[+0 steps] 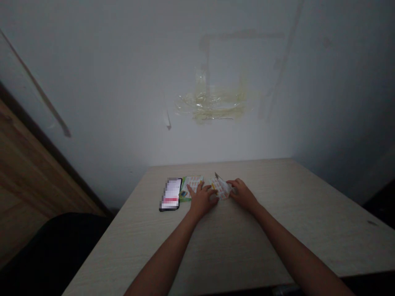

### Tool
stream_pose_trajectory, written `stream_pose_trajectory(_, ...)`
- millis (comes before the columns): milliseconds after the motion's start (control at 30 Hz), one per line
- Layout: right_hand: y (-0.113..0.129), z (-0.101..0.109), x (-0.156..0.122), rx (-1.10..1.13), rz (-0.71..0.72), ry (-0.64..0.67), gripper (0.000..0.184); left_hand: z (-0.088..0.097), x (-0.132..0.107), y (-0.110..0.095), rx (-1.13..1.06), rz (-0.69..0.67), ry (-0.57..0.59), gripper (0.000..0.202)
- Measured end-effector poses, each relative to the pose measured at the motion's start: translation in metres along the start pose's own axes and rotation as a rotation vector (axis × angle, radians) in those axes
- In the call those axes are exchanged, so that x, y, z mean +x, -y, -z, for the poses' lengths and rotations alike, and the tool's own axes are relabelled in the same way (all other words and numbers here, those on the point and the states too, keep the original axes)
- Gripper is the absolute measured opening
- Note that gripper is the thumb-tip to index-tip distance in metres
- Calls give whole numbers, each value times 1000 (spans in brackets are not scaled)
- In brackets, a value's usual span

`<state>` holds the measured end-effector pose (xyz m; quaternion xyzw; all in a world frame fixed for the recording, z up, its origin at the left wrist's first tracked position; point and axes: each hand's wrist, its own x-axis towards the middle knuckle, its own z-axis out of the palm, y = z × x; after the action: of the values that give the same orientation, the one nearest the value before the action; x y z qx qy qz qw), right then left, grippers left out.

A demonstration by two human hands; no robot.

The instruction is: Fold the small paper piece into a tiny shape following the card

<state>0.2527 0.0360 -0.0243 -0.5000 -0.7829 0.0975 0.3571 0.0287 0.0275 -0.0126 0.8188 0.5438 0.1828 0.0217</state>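
Note:
A printed white-and-green leaflet [194, 183] lies flat on the table, partly under my left hand [203, 200]. That hand's fingers are spread, its thumb side over this leaflet and its other fingertips at the near left edge of a second printed sheet [219, 187]. My right hand [243, 195] pinches the right side of the second sheet, whose far edge stands up in a fold. Just left of the leaflet lies a phone [171, 194] with its screen lit and partly pixelated. The print is too small to read.
The pale wood-grain table [293, 193] meets a grey wall [123, 82] at its far edge. Strips of clear, yellowed tape [216, 107] stick to the wall. A dark rounded object [61, 242] stands at the left, near a wooden panel [33, 164].

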Motion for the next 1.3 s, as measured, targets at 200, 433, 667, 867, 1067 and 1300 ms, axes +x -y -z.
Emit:
stream_pose_trajectory(200,2,1,0,-13,29,2,77,2,0,-1,19,-41,-17,29)
stream_pose_trajectory(433,-1,-1,-2,152,152,163,62,1,0,-5,-37,-65,34,46)
stream_pose_trajectory(667,1,0,-3,249,52,165,70,-1,-2,-6,-17,-107,2,53)
stream_pose_trajectory(867,-3,-1,0,239,44,103,69,-1,-3,-6,28,-125,23,46)
stream_pose_trajectory(1067,-9,-5,0,139,96,70,53,-2,-3,-4,34,-123,38,38)
stream_pose_trajectory(1300,-17,-9,-2,78,124,50,31,-5,-3,-2,-15,-121,13,31)
